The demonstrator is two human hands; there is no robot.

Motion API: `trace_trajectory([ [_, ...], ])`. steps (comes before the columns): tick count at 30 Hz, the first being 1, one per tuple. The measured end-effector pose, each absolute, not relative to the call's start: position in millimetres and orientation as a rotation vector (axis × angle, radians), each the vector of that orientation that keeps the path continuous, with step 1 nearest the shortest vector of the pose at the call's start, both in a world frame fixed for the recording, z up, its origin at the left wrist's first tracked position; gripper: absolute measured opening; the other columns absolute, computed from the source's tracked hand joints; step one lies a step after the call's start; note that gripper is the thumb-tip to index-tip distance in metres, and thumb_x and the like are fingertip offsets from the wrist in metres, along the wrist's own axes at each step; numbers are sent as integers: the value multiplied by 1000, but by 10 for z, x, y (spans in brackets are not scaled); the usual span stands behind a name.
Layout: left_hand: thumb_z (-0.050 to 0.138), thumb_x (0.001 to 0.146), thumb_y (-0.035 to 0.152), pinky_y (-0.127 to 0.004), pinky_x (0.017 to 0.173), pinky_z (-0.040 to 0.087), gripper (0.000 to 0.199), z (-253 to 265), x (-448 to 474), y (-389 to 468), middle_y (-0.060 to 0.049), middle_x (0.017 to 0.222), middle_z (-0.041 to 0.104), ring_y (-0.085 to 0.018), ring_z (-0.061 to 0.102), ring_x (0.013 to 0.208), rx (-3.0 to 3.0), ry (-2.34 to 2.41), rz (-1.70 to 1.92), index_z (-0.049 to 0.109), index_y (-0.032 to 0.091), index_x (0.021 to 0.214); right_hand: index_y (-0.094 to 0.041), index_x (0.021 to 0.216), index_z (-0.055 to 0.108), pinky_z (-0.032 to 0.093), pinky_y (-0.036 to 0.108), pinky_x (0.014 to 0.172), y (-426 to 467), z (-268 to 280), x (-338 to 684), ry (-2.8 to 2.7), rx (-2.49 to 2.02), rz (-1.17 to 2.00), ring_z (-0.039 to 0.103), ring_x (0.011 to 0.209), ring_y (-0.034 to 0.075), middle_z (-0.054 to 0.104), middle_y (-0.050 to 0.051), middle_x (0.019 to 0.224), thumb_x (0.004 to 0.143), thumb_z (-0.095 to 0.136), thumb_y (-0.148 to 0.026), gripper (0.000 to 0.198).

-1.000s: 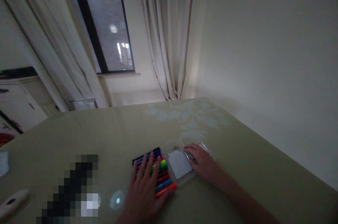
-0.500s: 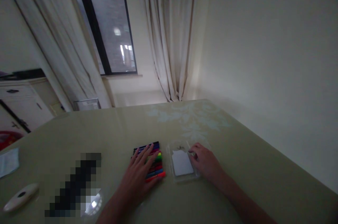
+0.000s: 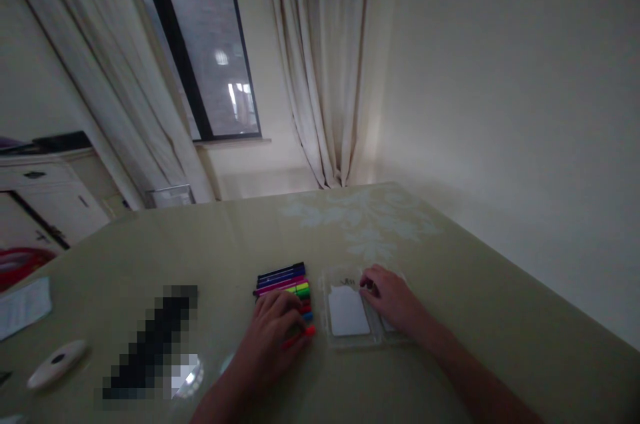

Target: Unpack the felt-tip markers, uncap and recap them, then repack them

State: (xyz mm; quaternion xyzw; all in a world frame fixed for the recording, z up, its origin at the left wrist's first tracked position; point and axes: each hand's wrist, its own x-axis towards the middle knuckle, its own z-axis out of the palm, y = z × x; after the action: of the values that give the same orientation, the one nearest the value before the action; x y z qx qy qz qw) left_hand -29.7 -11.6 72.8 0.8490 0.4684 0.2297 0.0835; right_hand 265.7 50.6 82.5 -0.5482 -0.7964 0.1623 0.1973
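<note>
Several coloured markers point(image 3: 283, 281) lie side by side in a row on the table. My left hand point(image 3: 275, 334) is over the near end of the row, its fingers curled and thumb below, closed about an orange-red marker point(image 3: 300, 337). To the right lies an opened clear plastic case point(image 3: 327, 337) with a white card-like piece point(image 3: 347, 312) in its left half. My right hand point(image 3: 387, 294) rests on the right half, thumb and fingers pinched together at the case's middle. My fingers hide the exact spot they grip there.
A white oval object point(image 3: 57, 364), a dark pixelated object point(image 3: 150, 344) and a pale blue sheet point(image 3: 25, 307) are on the left of the table point(image 3: 225, 244). A wall point(image 3: 525, 177) runs along the right edge. Curtains point(image 3: 320, 77) and a cabinet point(image 3: 55, 197) stand beyond.
My left hand has drawn back toward me from lying spread over the markers, and its fingers have curled in around the near marker. The right hand stays at the case. The view has shifted slightly.
</note>
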Motion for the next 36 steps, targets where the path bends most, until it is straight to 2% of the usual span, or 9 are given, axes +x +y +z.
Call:
trace_trajectory([
  [6, 89, 75, 34, -47, 100, 38, 19, 769, -344, -72, -1, 113, 70, -29, 56, 113, 2393, 1485, 518, 78, 31, 90, -16, 100, 72, 46, 28, 79, 532, 809, 2682, -2231, -1514, 488, 65, 86, 19, 69, 8, 99, 88, 63, -11, 16],
  [11, 83, 81, 40, -43, 96, 40, 14, 752, -284, -96, -2, 105, 72, -26, 59, 105, 2318, 1508, 563, 78, 28, 83, -17, 103, 72, 47, 29, 83, 540, 788, 2678, -2221, -1507, 477, 66, 91, 20, 68, 9, 104, 89, 58, -9, 21],
  [17, 66, 92, 50, -37, 83, 49, 31, 718, -224, -72, -6, 90, 74, -25, 66, 90, 1964, 1442, 970, 75, 22, 79, -17, 110, 70, 48, 33, 89, 544, 735, 2661, -2207, -1525, 463, 67, 99, 22, 67, 11, 110, 95, 52, -12, 24],
  [19, 67, 89, 59, -33, 76, 52, 38, 715, -193, -70, -5, 85, 76, -24, 70, 83, 1622, 1355, 1124, 74, 21, 83, -17, 111, 70, 49, 34, 88, 543, 738, 2651, -2211, -1545, 447, 67, 97, 23, 67, 11, 111, 95, 51, -13, 24],
  [22, 73, 80, 67, -30, 73, 54, 49, 688, -129, -96, -4, 84, 79, -24, 74, 83, 1154, 1263, 1263, 73, 22, 100, -18, 108, 71, 48, 35, 90, 500, 775, 2583, -2131, -1508, 441, 67, 98, 23, 68, 11, 109, 98, 48, -16, 25],
  [25, 76, 79, 64, -27, 69, 54, 58, 620, -74, -122, -6, 87, 81, -22, 74, 81, 986, 1209, 1263, 72, 21, 118, -19, 108, 71, 49, 34, 90, 355, 846, 2414, -2008, -1310, 579, 67, 98, 22, 70, 10, 104, 102, 48, -24, 25],
  [28, 76, 80, 62, -28, 70, 54, 58, 567, -52, -131, -9, 91, 81, -21, 72, 79, 1021, 1115, 1210, 73, 19, 119, -22, 110, 71, 49, 28, 76, 121, 924, 2193, -1912, -1129, 865, 66, 82, 18, 72, 3, 93, 104, 49, -33, 26],
  [32, 77, 81, 61, -29, 74, 56, 53, 596, -46, -160, -9, 102, 80, -22, 72, 87, 1089, 1117, 1196, 76, 22, 116, -22, 105, 69, 47, 25, 68, -123, 973, 1993, -1813, -1063, 1167, 67, 80, 17, 74, 2, 89, 99, 61, -41, 22],
  [36, 74, 84, 59, -30, 78, 58, 54, 630, -23, -212, -9, 113, 78, -21, 71, 88, 1136, 1136, 1186, 72, 24, 126, -20, 99, 67, 46, 24, 65, -151, 926, 1960, -1721, -1089, 1243, 65, 76, 16, 73, 1, 85, 90, 73, -40, 23],
])
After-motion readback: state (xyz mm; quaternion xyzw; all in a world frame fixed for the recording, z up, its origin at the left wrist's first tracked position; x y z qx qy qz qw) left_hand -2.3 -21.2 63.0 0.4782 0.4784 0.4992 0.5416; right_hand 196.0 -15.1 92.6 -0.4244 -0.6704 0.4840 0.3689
